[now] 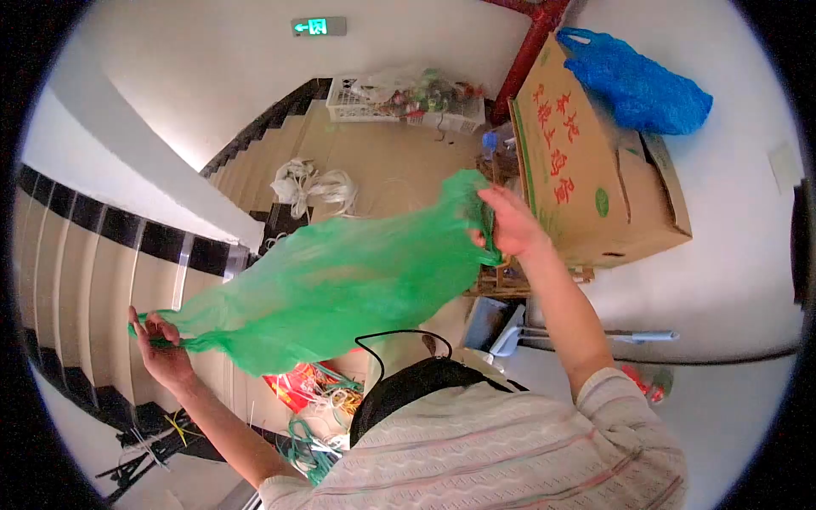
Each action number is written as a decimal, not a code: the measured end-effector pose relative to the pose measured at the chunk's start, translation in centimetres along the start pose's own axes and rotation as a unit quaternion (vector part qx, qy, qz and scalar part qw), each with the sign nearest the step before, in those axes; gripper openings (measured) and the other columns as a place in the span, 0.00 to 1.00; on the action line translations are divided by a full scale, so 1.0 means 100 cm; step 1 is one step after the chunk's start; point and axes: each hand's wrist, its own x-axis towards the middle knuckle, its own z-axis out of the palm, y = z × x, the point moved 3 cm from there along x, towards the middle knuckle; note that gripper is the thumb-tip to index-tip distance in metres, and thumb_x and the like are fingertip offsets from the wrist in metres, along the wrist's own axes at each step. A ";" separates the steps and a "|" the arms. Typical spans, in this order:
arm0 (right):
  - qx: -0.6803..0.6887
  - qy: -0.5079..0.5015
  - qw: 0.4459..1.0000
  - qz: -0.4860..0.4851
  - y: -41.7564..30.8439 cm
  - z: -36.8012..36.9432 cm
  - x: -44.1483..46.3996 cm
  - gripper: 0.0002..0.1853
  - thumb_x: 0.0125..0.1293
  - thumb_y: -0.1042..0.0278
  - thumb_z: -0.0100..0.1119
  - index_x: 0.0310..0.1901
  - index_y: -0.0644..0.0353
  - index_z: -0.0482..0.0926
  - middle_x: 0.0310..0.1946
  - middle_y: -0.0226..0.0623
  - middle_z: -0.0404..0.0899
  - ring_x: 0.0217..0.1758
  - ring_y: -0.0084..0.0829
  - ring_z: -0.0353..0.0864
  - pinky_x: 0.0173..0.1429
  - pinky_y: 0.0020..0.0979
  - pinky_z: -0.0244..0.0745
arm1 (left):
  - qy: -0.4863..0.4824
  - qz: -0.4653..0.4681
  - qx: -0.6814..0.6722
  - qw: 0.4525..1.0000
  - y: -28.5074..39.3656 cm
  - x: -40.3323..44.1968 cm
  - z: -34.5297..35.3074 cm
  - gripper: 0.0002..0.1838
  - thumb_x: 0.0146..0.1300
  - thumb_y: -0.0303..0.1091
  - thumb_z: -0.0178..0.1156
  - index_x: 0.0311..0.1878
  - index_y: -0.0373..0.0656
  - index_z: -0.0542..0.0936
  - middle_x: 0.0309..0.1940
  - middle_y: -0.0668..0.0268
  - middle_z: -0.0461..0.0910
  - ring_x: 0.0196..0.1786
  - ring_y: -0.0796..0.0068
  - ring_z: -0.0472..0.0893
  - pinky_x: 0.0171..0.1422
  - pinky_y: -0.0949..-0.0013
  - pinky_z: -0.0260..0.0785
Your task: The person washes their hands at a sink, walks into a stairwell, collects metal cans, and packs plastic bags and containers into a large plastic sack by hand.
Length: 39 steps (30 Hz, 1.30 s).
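Note:
A thin green plastic bag is stretched out in the air in front of me, slanting from lower left to upper right. My left hand grips its narrow twisted end, with some fingers raised. At the other end my right hand is closed on the bunched plastic, close to the cardboard box. The bag hides part of the floor behind it.
On the right stands a large cardboard box with a blue plastic bag on top. White crates hold bagged items at the back. White bags lie on the landing; stairs descend left. Cords and red packaging lie below.

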 end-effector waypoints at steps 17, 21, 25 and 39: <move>-0.010 0.033 0.983 0.180 -0.010 -0.075 0.352 0.17 0.60 0.63 0.48 0.47 0.64 0.63 0.32 0.40 0.74 0.24 0.27 0.72 0.24 0.27 0.68 | -0.129 -0.352 0.100 0.922 -0.311 0.216 0.185 0.07 0.54 0.29 0.53 0.36 0.38 0.74 0.22 0.64 0.74 0.22 0.75 0.71 0.24 0.74 0.61; -0.084 -0.029 0.979 0.181 -0.033 -0.036 0.410 0.22 0.59 0.68 0.49 0.54 0.62 0.59 0.36 0.37 0.74 0.29 0.26 0.74 0.28 0.25 0.69 | -0.238 -0.477 0.138 0.835 -0.387 0.272 0.279 0.12 0.56 0.34 0.53 0.40 0.37 0.74 0.24 0.64 0.75 0.25 0.78 0.72 0.26 0.76 0.62; -0.166 -0.161 0.965 0.123 -0.047 -0.020 0.444 0.24 0.58 0.72 0.49 0.57 0.59 0.58 0.37 0.33 0.74 0.32 0.22 0.73 0.32 0.23 0.69 | -0.294 -0.563 0.158 0.756 -0.452 0.287 0.340 0.17 0.57 0.41 0.53 0.41 0.35 0.72 0.29 0.64 0.76 0.28 0.78 0.73 0.28 0.75 0.64; -0.442 -0.056 0.891 0.087 -0.132 -0.183 0.615 0.18 0.54 0.67 0.51 0.47 0.63 0.70 0.39 0.39 0.75 0.40 0.27 0.74 0.44 0.26 0.69 | 0.021 -0.467 0.140 0.873 -0.532 0.429 0.278 0.10 0.49 0.23 0.53 0.37 0.36 0.71 0.24 0.66 0.72 0.24 0.75 0.72 0.25 0.75 0.66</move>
